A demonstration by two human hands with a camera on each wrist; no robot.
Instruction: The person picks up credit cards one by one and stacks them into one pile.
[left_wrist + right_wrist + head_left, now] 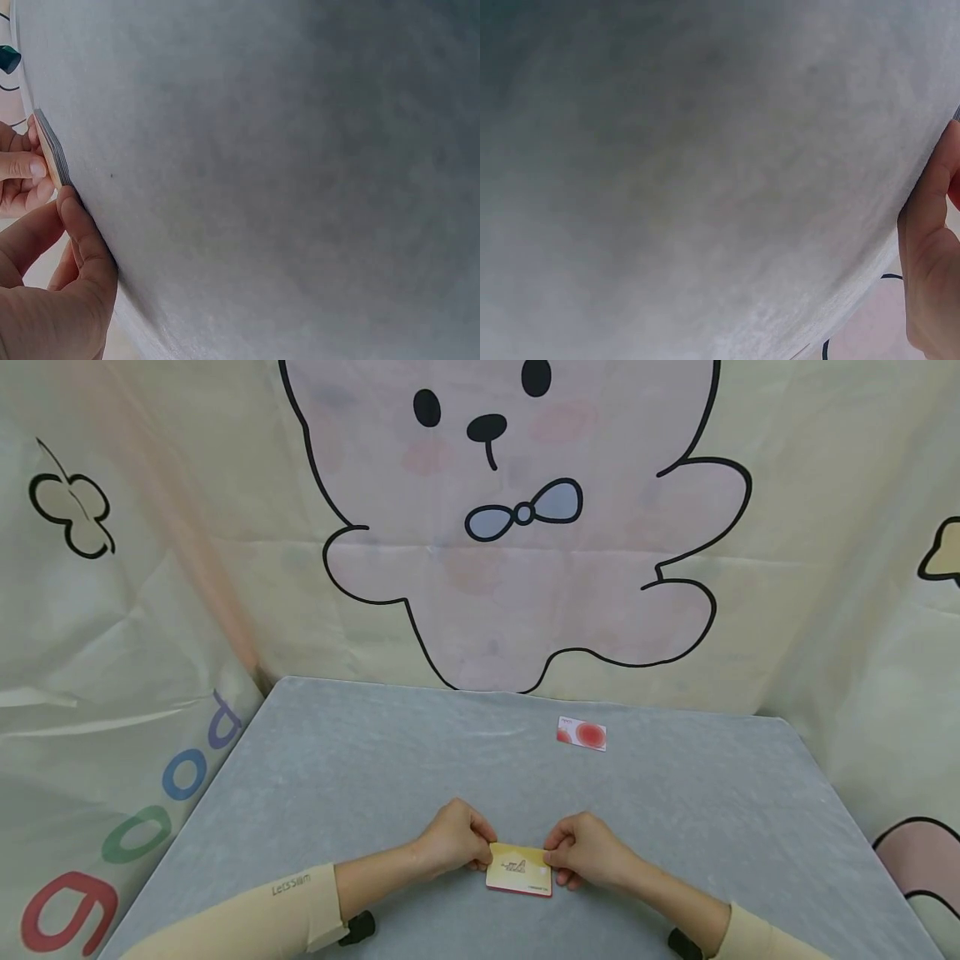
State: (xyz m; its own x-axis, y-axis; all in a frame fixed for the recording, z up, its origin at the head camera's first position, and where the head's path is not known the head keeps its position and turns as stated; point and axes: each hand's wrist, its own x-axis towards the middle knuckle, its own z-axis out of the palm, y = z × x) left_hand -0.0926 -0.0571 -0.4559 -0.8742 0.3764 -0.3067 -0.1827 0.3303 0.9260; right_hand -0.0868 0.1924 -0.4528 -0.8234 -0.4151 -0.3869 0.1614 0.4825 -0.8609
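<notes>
A small stack of cards (519, 870), the top one yellow with a grey emblem, lies low over the grey cloth near the front middle. My left hand (456, 837) pinches its left edge between thumb and fingers. At the opposite edge my right hand (588, 850) pinches it too, thumb toward the top face. Several layered edges of the stack (54, 150) show in the left wrist view, between the left hand (67, 277) and the other hand's fingers. In the right wrist view only part of the right hand (934, 232) appears, at the right border.
A single white card with red circles (582, 734) lies toward the back of the cloth-covered table (360, 777), right of centre. Printed fabric (495, 610) hangs behind the table and along both sides.
</notes>
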